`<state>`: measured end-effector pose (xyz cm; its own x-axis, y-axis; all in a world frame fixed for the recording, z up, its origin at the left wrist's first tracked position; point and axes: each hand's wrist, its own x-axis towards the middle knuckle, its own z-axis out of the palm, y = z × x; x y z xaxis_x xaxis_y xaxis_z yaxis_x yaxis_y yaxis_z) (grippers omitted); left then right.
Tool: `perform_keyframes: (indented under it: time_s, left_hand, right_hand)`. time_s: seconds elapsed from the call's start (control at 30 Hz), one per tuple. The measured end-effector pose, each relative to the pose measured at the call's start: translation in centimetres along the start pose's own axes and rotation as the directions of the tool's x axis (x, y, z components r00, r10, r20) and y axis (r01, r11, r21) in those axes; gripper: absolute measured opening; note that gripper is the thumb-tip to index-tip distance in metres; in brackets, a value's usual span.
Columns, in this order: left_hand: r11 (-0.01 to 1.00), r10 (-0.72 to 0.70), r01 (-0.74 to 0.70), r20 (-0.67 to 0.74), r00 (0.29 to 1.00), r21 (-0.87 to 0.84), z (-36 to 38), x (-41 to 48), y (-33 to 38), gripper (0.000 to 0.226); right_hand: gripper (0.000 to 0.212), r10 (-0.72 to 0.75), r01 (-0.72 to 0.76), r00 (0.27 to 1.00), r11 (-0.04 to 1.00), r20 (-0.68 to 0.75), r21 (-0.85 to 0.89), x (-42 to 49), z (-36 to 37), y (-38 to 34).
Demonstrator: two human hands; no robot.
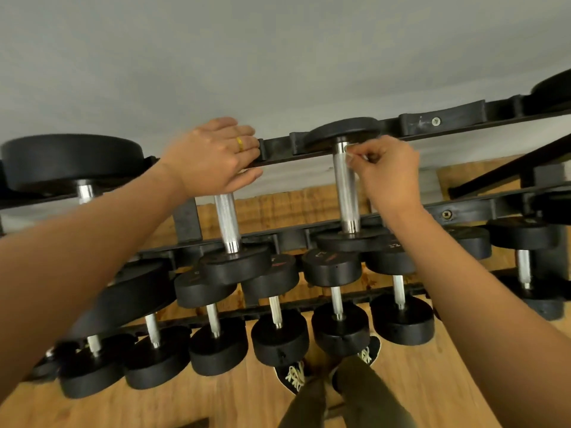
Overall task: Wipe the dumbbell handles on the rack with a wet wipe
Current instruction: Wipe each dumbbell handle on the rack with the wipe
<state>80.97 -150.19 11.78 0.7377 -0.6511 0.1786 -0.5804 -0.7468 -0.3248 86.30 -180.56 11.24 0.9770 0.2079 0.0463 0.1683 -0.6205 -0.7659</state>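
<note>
Under the upper tier, smaller black dumbbells (278, 304) line the lower shelf above a wooden floor (432, 381) and the person's shoes (293, 378). Up top, the left hand (210, 156), wearing a gold ring (239, 144), grips the rack's rear rail (494, 111), hiding the far end of one steel handle (227, 220). Beside it, the right hand (386, 174), fingers curled, pinches a small white wet wipe (352, 152) against the neighbouring dumbbell handle (344, 186), just under its rear plate (343, 129).

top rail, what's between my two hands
Head view: rack rail, then the dumbbell head and handle that the right hand wipes.
</note>
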Motion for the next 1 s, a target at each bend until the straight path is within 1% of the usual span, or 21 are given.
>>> perform_keyframes:
  time_s: [0.07, 0.13, 0.2, 0.33, 0.4, 0.47, 0.53, 0.6, 0.7, 0.8, 0.83, 0.9, 0.93, 1.0]
  left_hand:
    - [0.994, 0.107, -0.106, 0.038, 0.994, -0.018, -0.2, -0.2, -0.8, 0.053]
    - [0.963, 0.268, -0.263, 0.087, 0.96, -0.066, -0.6, -0.4, -2.0, 0.055]
    - [0.935, 0.348, -0.34, 0.078, 0.934, -0.096, -0.7, -0.4, -2.8, 0.054]
    - [0.938, 0.337, -0.337, -0.021, 0.941, -0.085, -0.4, -0.4, -2.6, 0.047]
    - [0.939, 0.333, -0.335, -0.034, 0.942, -0.085, -0.5, -0.4, -2.4, 0.045]
    - [0.941, 0.327, -0.329, -0.031, 0.944, -0.079, -0.7, -0.4, -2.5, 0.044]
    - [0.946, 0.315, -0.317, -0.031, 0.948, -0.067, -0.6, -0.4, -2.3, 0.043]
    - [0.95, 0.304, -0.305, -0.033, 0.952, -0.062, -0.6, -0.4, -2.2, 0.04]
    - [0.952, 0.3, -0.302, -0.043, 0.953, -0.044, -0.6, -0.5, -2.1, 0.037]
    - [0.954, 0.295, -0.297, -0.046, 0.954, -0.035, -0.6, -0.5, -2.1, 0.038]
    - [0.955, 0.292, -0.294, -0.048, 0.955, -0.035, -0.6, -0.6, -2.1, 0.038]
    - [0.954, 0.295, -0.297, -0.048, 0.954, -0.04, -0.5, -0.6, -2.2, 0.04]
    - [0.953, 0.297, -0.3, -0.048, 0.954, -0.042, -0.5, -0.6, -2.2, 0.041]
    - [0.951, 0.305, -0.307, -0.052, 0.951, -0.045, -0.3, -0.5, -2.3, 0.044]
  right_hand:
    - [0.012, 0.005, -0.006, 1.0, 1.0, -0.012, -0.014, 0.5, 0.2, -0.1]
    - [0.014, -0.005, 0.005, 1.0, 0.999, 0.01, -0.039, -0.4, -0.1, 0.2]
    - [0.015, -0.024, 0.029, 0.998, 0.997, 0.06, -0.076, -2.2, -0.6, 1.0]
    - [0.013, -0.01, 0.027, 0.99, 0.992, 0.14, -0.125, -5.2, -1.4, 2.6]
    - [0.01, -0.027, 0.044, 0.99, 0.992, 0.141, -0.118, -4.5, -1.4, 2.5]
    - [0.009, -0.041, 0.052, 0.993, 0.994, 0.112, -0.093, -3.2, -1.1, 1.9]
    - [0.01, -0.015, 0.021, 0.996, 0.997, 0.09, -0.072, -2.2, -1.0, 1.5]
    - [0.009, 0.014, -0.01, 0.995, 0.999, 0.102, -0.043, -2.6, -1.0, 1.6]
    - [0.007, 0.053, -0.046, 0.98, 0.998, 0.192, -0.043, -5.2, -1.7, 2.9]
    - [0.012, 0.149, -0.169, 0.959, 0.984, 0.242, 0.061, -7.0, -2.4, 3.9]
    - [0.012, 0.156, -0.181, 0.955, 0.981, 0.252, 0.075, -6.9, -2.5, 3.8]
    - [0.011, 0.139, -0.16, 0.953, 0.985, 0.268, 0.058, -6.3, -2.4, 3.5]
    - [0.012, 0.125, -0.147, 0.959, 0.987, 0.254, 0.069, -5.8, -2.4, 3.2]
    - [0.016, 0.114, -0.136, 0.979, 0.982, 0.167, 0.129, -4.6, -2.5, 2.5]
